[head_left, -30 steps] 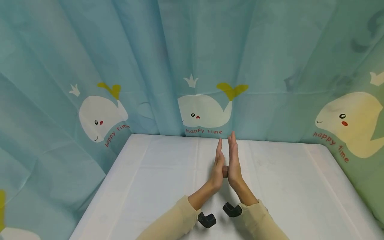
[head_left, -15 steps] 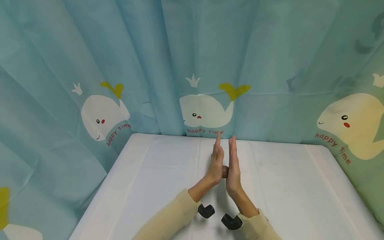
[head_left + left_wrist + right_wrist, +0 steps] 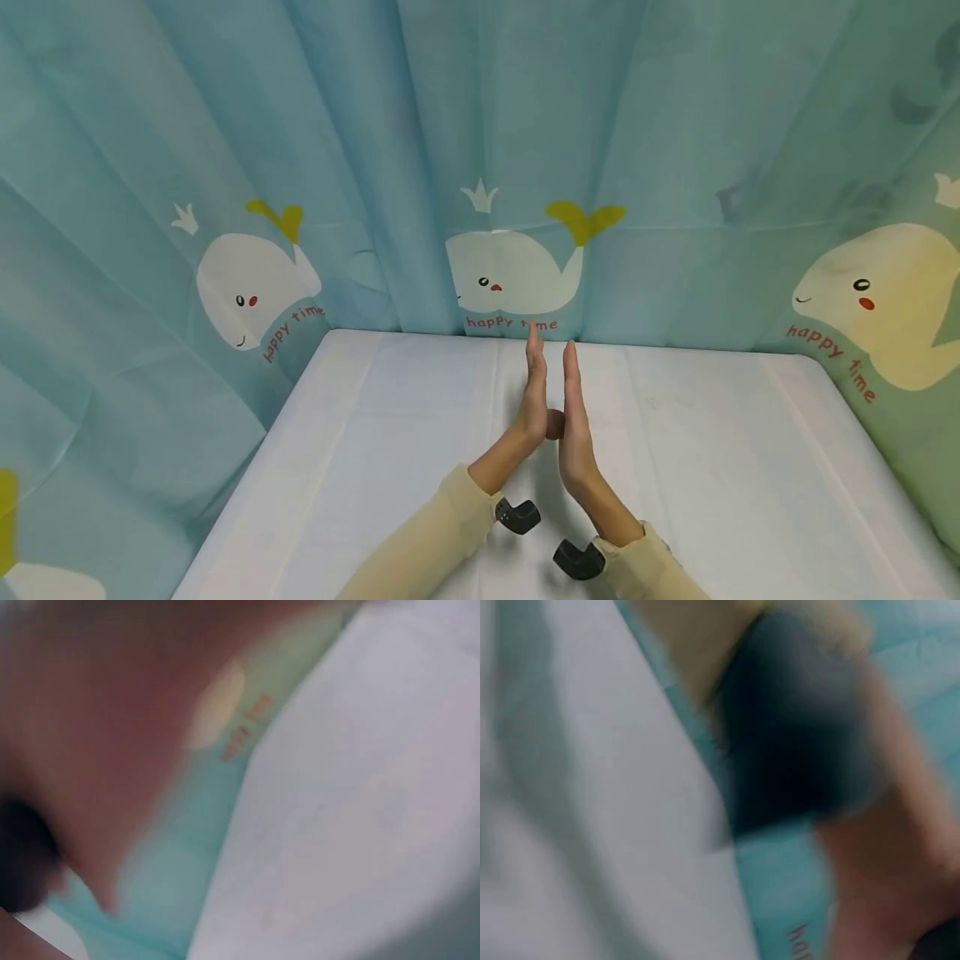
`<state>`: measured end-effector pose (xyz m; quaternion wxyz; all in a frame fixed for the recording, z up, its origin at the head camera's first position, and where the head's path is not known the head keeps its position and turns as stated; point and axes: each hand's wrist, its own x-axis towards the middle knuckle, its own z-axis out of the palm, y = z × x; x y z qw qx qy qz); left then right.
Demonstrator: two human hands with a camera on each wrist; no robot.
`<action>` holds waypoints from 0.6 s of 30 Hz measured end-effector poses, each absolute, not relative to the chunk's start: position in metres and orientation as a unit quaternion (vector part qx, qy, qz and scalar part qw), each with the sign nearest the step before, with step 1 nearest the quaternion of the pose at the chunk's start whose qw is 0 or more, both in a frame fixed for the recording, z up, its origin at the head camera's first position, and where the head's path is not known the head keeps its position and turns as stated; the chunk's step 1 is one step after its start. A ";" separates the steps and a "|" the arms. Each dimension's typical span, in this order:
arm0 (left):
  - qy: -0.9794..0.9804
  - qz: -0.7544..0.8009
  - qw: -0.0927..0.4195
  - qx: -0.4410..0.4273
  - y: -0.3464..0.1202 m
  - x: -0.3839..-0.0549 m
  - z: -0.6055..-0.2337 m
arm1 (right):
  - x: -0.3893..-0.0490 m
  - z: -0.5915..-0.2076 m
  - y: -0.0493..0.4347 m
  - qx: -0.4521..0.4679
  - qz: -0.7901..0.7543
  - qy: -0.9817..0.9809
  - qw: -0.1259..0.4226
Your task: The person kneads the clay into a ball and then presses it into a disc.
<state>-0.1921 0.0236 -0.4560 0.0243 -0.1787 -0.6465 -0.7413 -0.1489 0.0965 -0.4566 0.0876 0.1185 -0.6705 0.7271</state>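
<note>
Between my two palms in the head view sits a small brown rounded lump (image 3: pixel 555 424), partly covered by the hands; its material is hard to tell. My left hand (image 3: pixel 535 396) stands on edge with straight fingers pointing away, its palm touching the lump from the left. From the other side the flat palm of my right hand (image 3: pixel 576 425) presses on it, fingers straight too. The left fingertips reach slightly farther forward than the right ones. In the left wrist view a blurred hand (image 3: pixel 97 727) fills the upper left; the right wrist view is also blurred.
Both hands are above a white-covered table (image 3: pixel 420 400). A blue-green curtain (image 3: pixel 675 167) printed with whales hangs behind and beside it. Black wrist devices jut inward from the cuffs, one left (image 3: pixel 519 517) and one right (image 3: pixel 578 560), fairly close together.
My left hand has slid forward while my right hand has drawn back toward me, palms still facing. Both hands and the lump have shifted a little to the left.
</note>
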 end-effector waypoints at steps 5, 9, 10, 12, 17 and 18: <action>-0.661 -0.725 -0.010 -0.195 0.028 -0.188 -0.464 | -0.167 -0.445 0.108 0.133 0.686 -0.706 0.116; -0.630 -0.751 -0.042 -0.193 0.029 -0.178 -0.457 | -0.182 -0.461 0.119 0.118 0.678 -0.718 0.107; -0.623 -0.757 -0.043 -0.189 0.029 -0.178 -0.455 | -0.181 -0.467 0.119 0.114 0.677 -0.721 0.098; -0.617 -0.764 -0.036 -0.187 0.028 -0.180 -0.453 | -0.172 -0.475 0.115 0.117 0.680 -0.719 0.082; -0.630 -0.753 -0.027 -0.187 0.025 -0.187 -0.456 | -0.153 -0.465 0.105 0.152 0.669 -0.721 0.099; -0.630 -0.752 -0.030 -0.191 0.025 -0.187 -0.457 | -0.155 -0.460 0.105 0.151 0.668 -0.721 0.105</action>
